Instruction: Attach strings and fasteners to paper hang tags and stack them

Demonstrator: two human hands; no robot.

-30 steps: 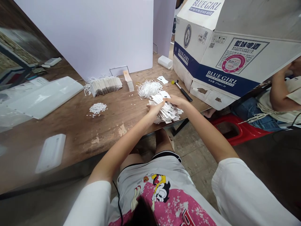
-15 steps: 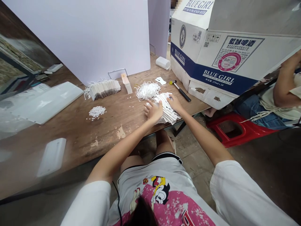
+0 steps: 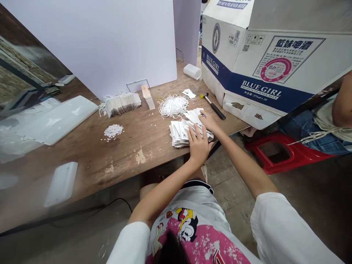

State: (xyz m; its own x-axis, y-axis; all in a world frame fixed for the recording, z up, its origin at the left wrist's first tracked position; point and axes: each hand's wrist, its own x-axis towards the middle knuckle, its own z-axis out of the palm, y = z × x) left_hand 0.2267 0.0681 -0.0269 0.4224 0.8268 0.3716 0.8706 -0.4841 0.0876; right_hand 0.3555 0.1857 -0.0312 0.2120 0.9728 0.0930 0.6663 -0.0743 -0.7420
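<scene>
A fanned pile of white paper tags [image 3: 179,132] lies near the table's front edge. My left hand [image 3: 198,143] rests on the right part of the pile, palm down with fingers stretched and spread. My right hand [image 3: 208,120] lies against the pile's far right side; its fingers are partly bent over the tags, and their tips are hard to make out. Behind the pile is a heap of white strings [image 3: 173,106]. A few loose tags [image 3: 189,94] lie beyond it, and a small hammer with a black handle [image 3: 217,110] lies to the right.
A long row of tags [image 3: 123,104] stands by the white partition [image 3: 110,44], with a small stack [image 3: 147,97] beside it. Small white bits [image 3: 113,131] are heaped at left. A beer carton [image 3: 255,73] stands at right, near a red stool [image 3: 264,154] and a seated person.
My left hand has moved from the pile's left side to the right, onto its top, uncovering the left tags. My right hand has shifted slightly right. The view has shifted a little.
</scene>
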